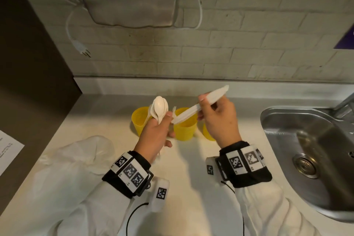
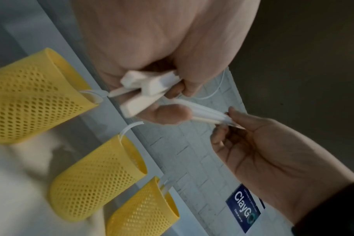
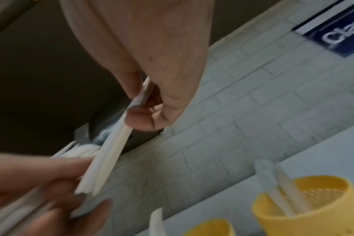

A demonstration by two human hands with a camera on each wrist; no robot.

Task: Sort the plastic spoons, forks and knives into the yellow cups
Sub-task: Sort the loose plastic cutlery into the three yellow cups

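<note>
knives (image 1: 201, 104) pinched in right hand (image 1: 220, 120) fingers, above yellow cups (image 1: 185, 126)

— What is showing of the cutlery?

— White plastic spoons (image 1: 160, 108) are standing bunched, bowls up, above the left yellow cup (image 1: 139, 122). A bundle of white plastic knives (image 1: 203, 104) is slanting, handle ends low over the middle yellow cup (image 1: 185, 129).

— And the cups?

— 3 perforated ones are standing upright in a row; the right yellow cup (image 2: 144, 212) is holding white handles.
</note>
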